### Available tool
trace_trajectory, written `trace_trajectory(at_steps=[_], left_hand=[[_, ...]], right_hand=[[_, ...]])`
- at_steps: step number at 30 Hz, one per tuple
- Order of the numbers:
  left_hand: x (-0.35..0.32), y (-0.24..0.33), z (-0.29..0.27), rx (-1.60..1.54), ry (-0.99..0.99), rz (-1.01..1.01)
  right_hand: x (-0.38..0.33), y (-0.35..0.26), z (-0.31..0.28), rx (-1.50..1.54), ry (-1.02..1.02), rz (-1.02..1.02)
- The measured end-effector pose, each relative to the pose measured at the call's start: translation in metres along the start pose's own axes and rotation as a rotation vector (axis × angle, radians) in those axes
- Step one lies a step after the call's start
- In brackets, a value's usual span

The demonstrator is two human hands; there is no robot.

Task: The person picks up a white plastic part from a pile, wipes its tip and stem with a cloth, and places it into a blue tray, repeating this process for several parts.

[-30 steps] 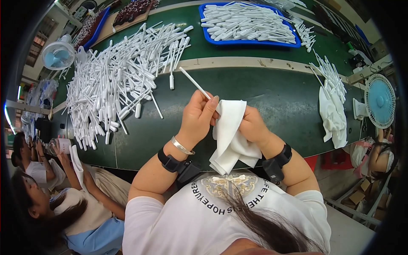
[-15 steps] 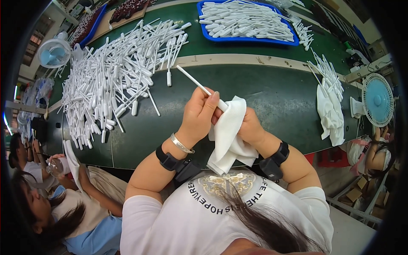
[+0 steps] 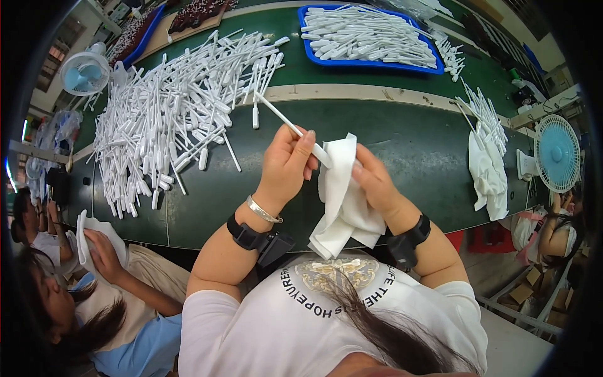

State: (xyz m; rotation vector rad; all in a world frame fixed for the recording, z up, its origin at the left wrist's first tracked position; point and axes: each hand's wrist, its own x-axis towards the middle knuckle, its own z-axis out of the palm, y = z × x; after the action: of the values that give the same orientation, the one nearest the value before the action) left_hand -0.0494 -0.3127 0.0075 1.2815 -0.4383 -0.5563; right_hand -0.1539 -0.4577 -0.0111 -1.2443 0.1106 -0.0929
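Now, mid-frame, our left hand (image 3: pixel 284 164) pinches a likely light, stiff white stick (image 3: pixel 277 113), best held mid-shaft; our right hand (image 3: pixel 379 182) grips soft white cloth (image 3: pixel 339 182).

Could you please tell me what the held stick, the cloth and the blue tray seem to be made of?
Stick: probably smooth plastic; evenly white, no grain visible.
Cloth: soft, matte fabric, fibre unclear; it drapes in folds.
Tray: likely moulded plastic, slightly glossy; its rim is evenly coloured.

white short-sleeved shirt (image 3: pixel 251 333) | gold-grey emblem (image 3: pixel 339 274) | black wrist straps (image 3: pixel 245 235) | silver bangle (image 3: pixel 262 211)
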Motion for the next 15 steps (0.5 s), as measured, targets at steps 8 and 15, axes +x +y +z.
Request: trace_trajectory(at_steps=[8,15], left_hand=[[-0.004,-0.012,0.013,0.014,-0.049,-0.015],[-0.007,-0.008,0.014,0.086,0.022,0.010]], right_hand=[[-0.005,0.007,0.004,-0.250,0.067,-0.094],[-0.004,0.008,0.008,-0.444,0.120,-0.231]])
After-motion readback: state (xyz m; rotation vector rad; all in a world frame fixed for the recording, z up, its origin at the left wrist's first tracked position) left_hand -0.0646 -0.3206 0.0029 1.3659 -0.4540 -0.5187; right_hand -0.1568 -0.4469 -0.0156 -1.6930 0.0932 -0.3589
